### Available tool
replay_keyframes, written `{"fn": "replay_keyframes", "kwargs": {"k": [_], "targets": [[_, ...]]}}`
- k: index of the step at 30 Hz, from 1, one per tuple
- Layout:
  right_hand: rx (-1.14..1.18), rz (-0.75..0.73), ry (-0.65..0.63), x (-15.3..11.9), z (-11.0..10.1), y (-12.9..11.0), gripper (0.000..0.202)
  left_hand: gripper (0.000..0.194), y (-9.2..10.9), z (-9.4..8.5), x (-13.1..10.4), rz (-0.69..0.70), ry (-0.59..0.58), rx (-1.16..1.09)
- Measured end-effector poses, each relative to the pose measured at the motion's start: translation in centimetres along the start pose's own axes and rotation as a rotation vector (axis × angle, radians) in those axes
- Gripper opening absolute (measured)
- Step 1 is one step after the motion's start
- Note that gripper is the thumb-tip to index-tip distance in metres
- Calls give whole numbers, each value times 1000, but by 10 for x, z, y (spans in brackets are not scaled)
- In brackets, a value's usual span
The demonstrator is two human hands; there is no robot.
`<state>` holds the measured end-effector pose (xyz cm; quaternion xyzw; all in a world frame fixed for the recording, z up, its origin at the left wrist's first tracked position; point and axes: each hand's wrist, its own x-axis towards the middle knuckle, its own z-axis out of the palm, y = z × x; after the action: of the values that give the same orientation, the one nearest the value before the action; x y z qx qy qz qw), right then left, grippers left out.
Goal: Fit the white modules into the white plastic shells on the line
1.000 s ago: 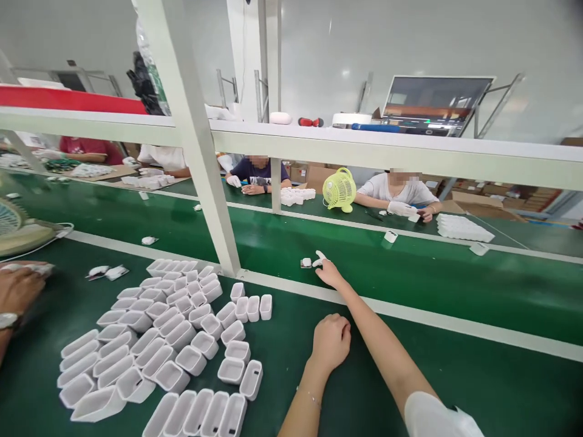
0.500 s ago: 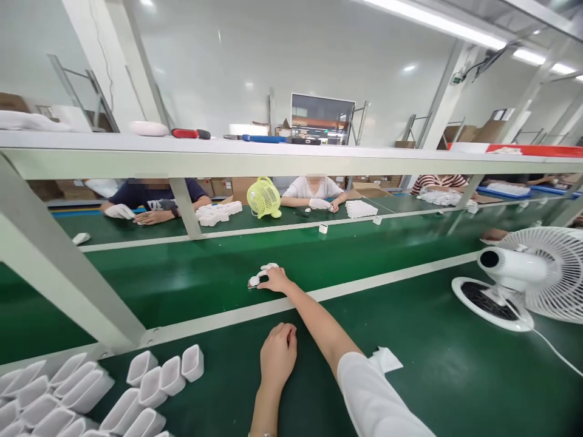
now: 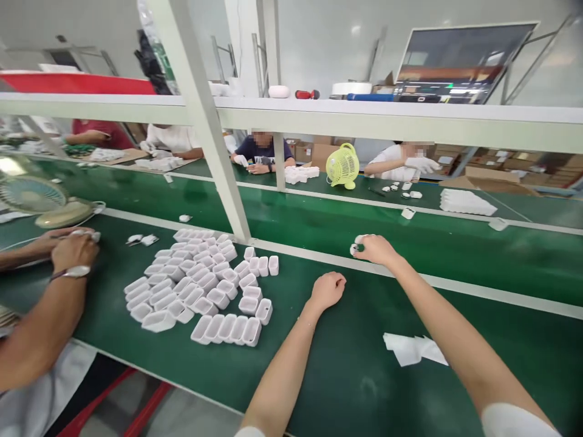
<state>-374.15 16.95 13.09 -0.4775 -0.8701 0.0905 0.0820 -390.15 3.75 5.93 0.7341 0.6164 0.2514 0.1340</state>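
My right hand [image 3: 378, 249] reaches over the far strip of the bench. Its thumb and fingers close round a small white part [image 3: 354, 249] with a dark spot; the fingers cover much of it. My left hand [image 3: 328, 290] is nearer to me, curled into a loose fist above the green bench. What lies inside that fist, if anything, is hidden. Left of it stand many white open-topped cups [image 3: 246, 331], some in rows. A crumpled white paper [image 3: 405, 349] lies below my right forearm.
A white post [image 3: 214, 133] rises from the bench, carrying a shelf [image 3: 387, 121]. At the left, a co-worker's hands [image 3: 75, 249] hold a white part beside a fan [image 3: 34, 194]. Across the bench, other people sit near a yellow-green fan [image 3: 344, 165] and white stacks [image 3: 467, 202].
My view has swung left, bringing the whole group of cups and the neighbouring co-worker into sight. The right hand keeps hold of a white part; the left stays closed.
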Motion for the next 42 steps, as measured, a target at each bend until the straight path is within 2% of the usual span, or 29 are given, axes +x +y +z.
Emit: {"fn": "replay_keyframes", "kwargs": {"k": [2, 5, 7, 9, 12, 15, 18, 20, 22, 25, 28, 30, 34, 42], "targets": [[70, -4, 2, -28, -2, 17, 23, 22, 3, -22, -6, 5, 7, 14], [219, -12, 13, -69, -5, 41, 17, 25, -6, -73, -18, 12, 17, 70], [322, 1, 45, -93, -6, 53, 17, 26, -23, -110, -25, -9, 8, 135], [425, 10, 95, -114, -8, 59, 22, 34, -45, -140, -31, -100, 21, 217], [590, -53, 148, -141, -11, 57, 23, 49, -73, -163, -35, -245, 10, 307], [750, -145, 192, -162, -7, 49, 25, 40, -84, -164, -36, -291, -12, 343], [894, -178, 312, -177, 6, 42, 34, 26, -69, -155, -37, -235, -5, 327], [975, -185, 426, -187, 14, 35, 42, 27, -45, -148, -43, -151, -24, 269], [1036, -206, 512, -200, 18, 21, 47, 29, -12, -139, -54, -47, -76, 188], [1088, -341, 601, -223, 12, -10, 44, 31, 44, -129, -78, 146, -159, 90], [1038, -569, 720, -245, 3, -45, 41, 30, 86, -125, -101, 465, -131, 90], [964, -639, 776, -255, 0, -61, 43, 30, 103, -124, -111, 633, -77, 115], [818, -686, 839, -268, 6, -70, 49, 29, 115, -121, -120, 771, 6, 154], [605, -649, 884, -278, 16, -66, 62, 27, 122, -117, -123, 789, 10, 181]]}}
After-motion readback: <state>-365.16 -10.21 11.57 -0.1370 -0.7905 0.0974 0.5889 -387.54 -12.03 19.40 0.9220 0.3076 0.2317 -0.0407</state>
